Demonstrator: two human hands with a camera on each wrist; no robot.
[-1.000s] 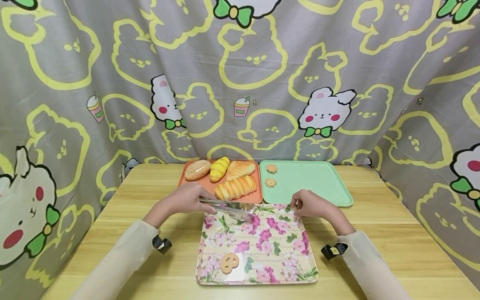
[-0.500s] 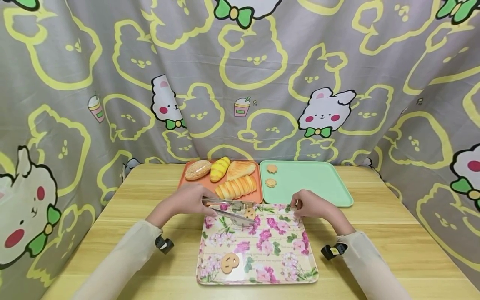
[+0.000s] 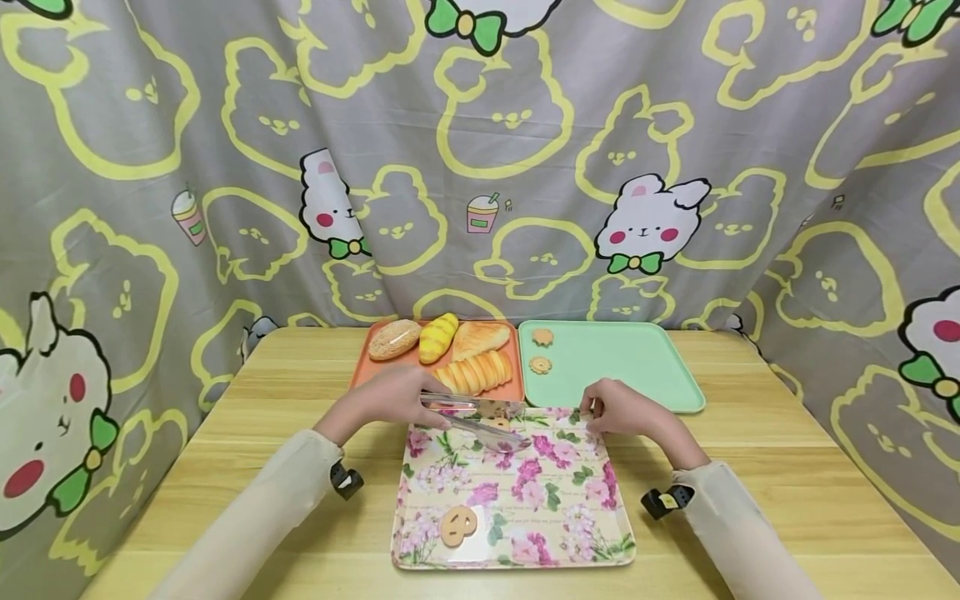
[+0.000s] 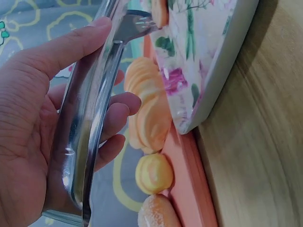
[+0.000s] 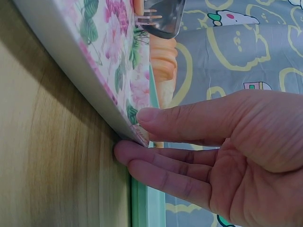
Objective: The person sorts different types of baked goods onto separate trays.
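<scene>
My left hand (image 3: 390, 396) holds metal tongs (image 4: 97, 99) over the far left part of a floral tray (image 3: 540, 521). The tongs' arms stand apart; one broad tip is slotted like a fork. A round cookie (image 3: 498, 423) lies between the tips near the tray's far edge, partly hidden by the tongs; in the left wrist view only the cookie's edge (image 4: 161, 13) shows. My right hand (image 3: 626, 410) pinches the tray's far right corner, with the thumb on top and fingers (image 5: 163, 177) beneath. Another cookie (image 3: 457, 527), with cut-out holes, lies near the tray's front left.
Behind the floral tray, an orange tray (image 3: 360, 375) carries several breads, including a ridged loaf (image 3: 476, 372). Beside it, a green tray (image 3: 622, 367) has two small cookies (image 3: 542, 350) at its left. Wooden table (image 3: 787, 500) surrounds them, with a patterned curtain (image 3: 480, 150) behind.
My left hand has shifted right with the tongs, whose arms have spread wider. The cookie near the far edge came into view between them. My right hand has stayed at the tray corner.
</scene>
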